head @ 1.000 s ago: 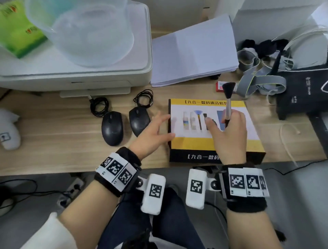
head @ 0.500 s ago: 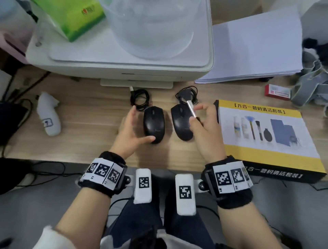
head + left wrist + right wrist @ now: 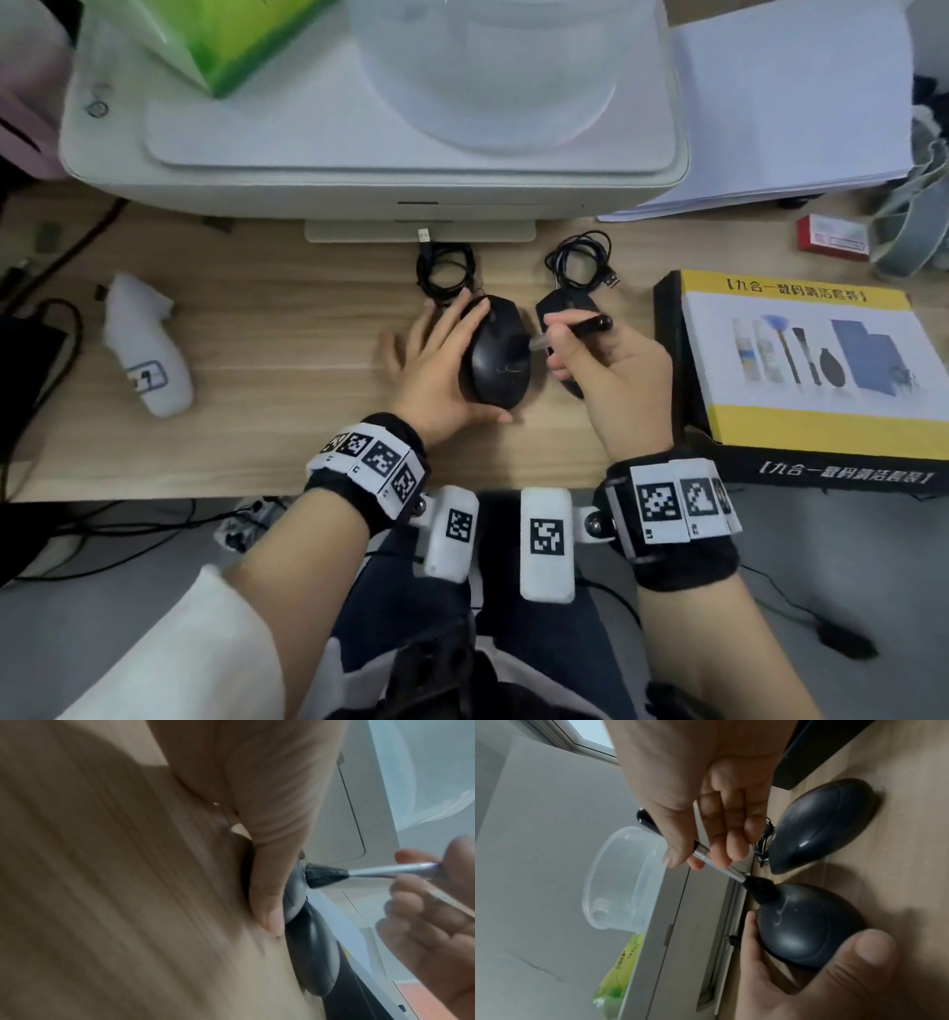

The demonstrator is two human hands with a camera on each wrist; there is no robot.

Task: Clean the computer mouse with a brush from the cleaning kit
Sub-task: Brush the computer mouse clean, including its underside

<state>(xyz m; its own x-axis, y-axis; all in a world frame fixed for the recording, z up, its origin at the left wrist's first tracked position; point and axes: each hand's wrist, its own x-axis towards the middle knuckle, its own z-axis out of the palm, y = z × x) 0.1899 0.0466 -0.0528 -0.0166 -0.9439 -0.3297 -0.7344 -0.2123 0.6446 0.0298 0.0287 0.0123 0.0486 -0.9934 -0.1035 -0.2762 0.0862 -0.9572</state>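
Two black mice lie side by side on the wooden desk. My left hand [image 3: 439,370] grips the left mouse [image 3: 495,360], thumb at its near end and fingers along its far left side. My right hand [image 3: 606,380] pinches a brush [image 3: 590,326] with a black handle and a silver ferrule. Its dark bristles [image 3: 759,890] press on the top of the left mouse [image 3: 805,927], near the middle. In the left wrist view the bristles [image 3: 323,875] meet the mouse [image 3: 295,894] just beyond my thumb. The second mouse [image 3: 562,308] lies partly under my right hand.
The yellow and black cleaning kit box [image 3: 801,360] lies closed to the right. A white printer [image 3: 359,169] with a clear tub [image 3: 493,67] on top stands behind. Two coiled cables [image 3: 447,267] lie before it. A white device [image 3: 149,354] rests at the left, papers [image 3: 791,103] at the back right.
My right hand carried the brush from above the kit box over to the left mouse and tipped the bristles down onto it. My left hand moved from the box edge and took hold of that mouse.
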